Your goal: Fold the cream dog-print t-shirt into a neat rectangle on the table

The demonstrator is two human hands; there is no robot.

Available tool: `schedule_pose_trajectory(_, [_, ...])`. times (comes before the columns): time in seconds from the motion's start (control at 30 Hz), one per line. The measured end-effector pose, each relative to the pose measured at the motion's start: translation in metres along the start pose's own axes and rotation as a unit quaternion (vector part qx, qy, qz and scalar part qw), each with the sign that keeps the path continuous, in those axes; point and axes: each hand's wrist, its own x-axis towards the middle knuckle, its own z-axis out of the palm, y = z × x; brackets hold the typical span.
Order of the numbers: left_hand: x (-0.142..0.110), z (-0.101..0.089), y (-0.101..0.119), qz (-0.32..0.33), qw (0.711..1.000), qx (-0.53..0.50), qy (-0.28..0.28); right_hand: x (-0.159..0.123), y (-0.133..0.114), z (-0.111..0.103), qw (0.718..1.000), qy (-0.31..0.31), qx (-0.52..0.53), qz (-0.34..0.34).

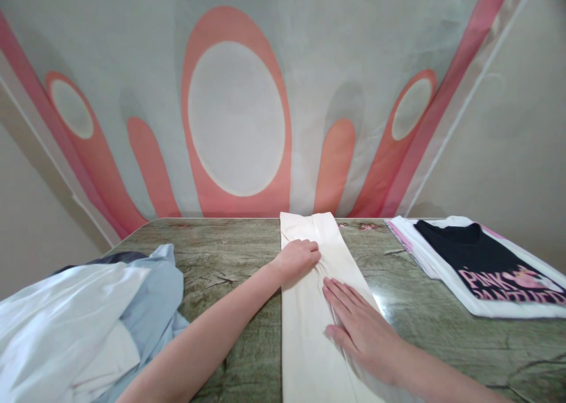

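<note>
A long cream-white folded garment (309, 332) runs lengthwise across the table, from its far edge toward me; small creases show along its middle. My left hand (298, 258) rests on its upper part with fingers curled in, closed on a bit of the fabric. Slightly nearer and to the right, my right hand (360, 326) lies flat on the same cloth, fingers stretched out and holding nothing. The garment's near end passes out of the bottom of the view, so its kind cannot be told for certain.
The table (239, 344) has a wood-grain top. At left is a loose heap of white clothes (62, 309) and a light blue garment (154, 291). At right lies a stack of folded shirts with a black printed shirt (481, 261) on top. A patterned wall (309, 96) rises behind.
</note>
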Motion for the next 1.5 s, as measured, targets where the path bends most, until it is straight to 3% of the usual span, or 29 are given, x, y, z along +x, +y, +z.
schedule_pose_trajectory(0.17, [-0.005, -0.002, -0.002, -0.016, 0.998, -0.056, 0.011, 0.003, 0.004, -0.011, 1.000, -0.016, 0.021, -0.006])
schedule_pose_trajectory(0.3, [-0.012, -0.003, -0.005, -0.044, 0.995, -0.090, 0.018, 0.021, 0.015, -0.022, 1.000, 0.016, 0.022, -0.001])
schedule_pose_trajectory(0.47, [-0.018, 0.001, -0.006, -0.097, 0.992, -0.075, 0.016, 0.041, 0.018, -0.015, 1.000, 0.000, 0.000, -0.015])
schedule_pose_trajectory(0.73, [-0.023, 0.002, -0.002, -0.109, 0.990, -0.065, 0.055, 0.038, 0.014, -0.006, 1.000, -0.009, 0.007, -0.019])
schedule_pose_trajectory(0.97, [-0.027, -0.001, 0.003, -0.114, 0.990, -0.086, 0.018, 0.036, 0.022, -0.019, 0.997, 0.013, 0.057, -0.046])
schedule_pose_trajectory(1.07, [-0.027, -0.002, -0.008, -0.131, 0.982, -0.139, 0.006, 0.048, 0.033, -0.029, 0.996, 0.054, 0.056, -0.044])
schedule_pose_trajectory(1.2, [-0.021, 0.002, -0.036, -0.251, 0.951, -0.166, 0.064, 0.084, 0.050, -0.034, 0.996, 0.064, 0.037, -0.055])
schedule_pose_trajectory(1.3, [-0.015, 0.012, -0.058, -0.330, 0.926, -0.163, 0.084, 0.110, 0.054, -0.028, 0.996, 0.053, 0.010, -0.068])
schedule_pose_trajectory(1.5, [-0.007, 0.036, -0.079, -0.369, 0.914, -0.149, 0.079, 0.118, 0.042, -0.006, 0.993, 0.041, -0.029, -0.103])
